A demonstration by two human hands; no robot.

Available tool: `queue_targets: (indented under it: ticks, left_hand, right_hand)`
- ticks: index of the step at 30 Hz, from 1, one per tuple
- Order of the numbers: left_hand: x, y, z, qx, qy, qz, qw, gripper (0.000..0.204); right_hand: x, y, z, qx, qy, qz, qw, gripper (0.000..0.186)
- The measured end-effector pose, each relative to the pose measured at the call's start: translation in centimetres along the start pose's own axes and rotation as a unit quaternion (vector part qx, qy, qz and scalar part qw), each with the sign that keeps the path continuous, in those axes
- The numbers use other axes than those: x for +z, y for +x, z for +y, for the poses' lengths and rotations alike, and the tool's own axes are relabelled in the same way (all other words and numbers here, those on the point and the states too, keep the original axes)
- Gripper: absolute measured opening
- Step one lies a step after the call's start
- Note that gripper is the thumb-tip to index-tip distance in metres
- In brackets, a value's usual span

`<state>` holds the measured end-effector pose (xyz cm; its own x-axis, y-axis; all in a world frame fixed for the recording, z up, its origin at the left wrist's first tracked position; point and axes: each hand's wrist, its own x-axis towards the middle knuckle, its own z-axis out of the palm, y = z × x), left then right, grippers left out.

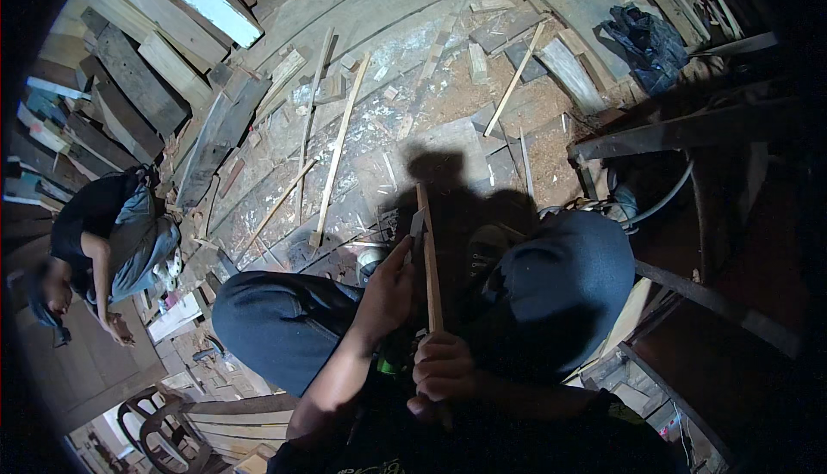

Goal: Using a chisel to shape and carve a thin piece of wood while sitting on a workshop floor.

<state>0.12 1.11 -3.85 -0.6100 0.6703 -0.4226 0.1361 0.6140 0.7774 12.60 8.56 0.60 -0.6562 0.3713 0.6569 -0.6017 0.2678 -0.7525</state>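
A long narrow wooden strip (pixel 433 280) points away from me between my knees. My right hand (pixel 443 369) is wrapped round its lower part, and a short end sticks out below the fist. On the strip's left side, my left hand (pixel 389 295) is closed with its fingers pointing up along the wood. From its fingertips a flat, light grey piece (pixel 417 223), blade-like in shape, lies against or very close to the strip. Shadow covers part of that hand, so I cannot make out the rest of this piece.
Loose wooden sticks (pixel 342 151) and offcuts lie on the sawdust-strewn floor ahead. Boards (pixel 142 86) are stacked at the far left. Another person (pixel 112 237) crouches at the left. A dark wooden frame (pixel 689 125) stands close on my right, with a black plastic bag (pixel 648 43) beyond it.
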Motion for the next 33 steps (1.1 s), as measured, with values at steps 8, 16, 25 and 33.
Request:
queue_targets:
  ticks: [8, 16, 25, 33]
  left_hand:
    - [-0.6, 1.0, 2.7, -0.127, -0.093, -0.057, 0.986, 0.043]
    - [-0.3, 3.0, -0.2, -0.104, -0.01, -0.055, 0.993, 0.043]
    - [-1.5, 3.2, 3.6, -0.208, -0.042, -0.097, 0.972, 0.046]
    - [0.3, 3.5, -1.1, 0.001, 0.094, -0.02, 0.995, 0.046]
  right_hand:
    - [-1.5, 0.1, -0.5, 0.032, 0.03, -0.025, 0.999, 0.032]
    - [-1.7, 1.1, -0.3, 0.045, 0.048, -0.017, 0.998, 0.026]
    - [-2.2, 1.6, -0.6, 0.059, 0.041, -0.012, 0.997, 0.027]
    - [-1.9, 1.9, -0.6, 0.033, 0.051, -0.066, 0.996, 0.03]
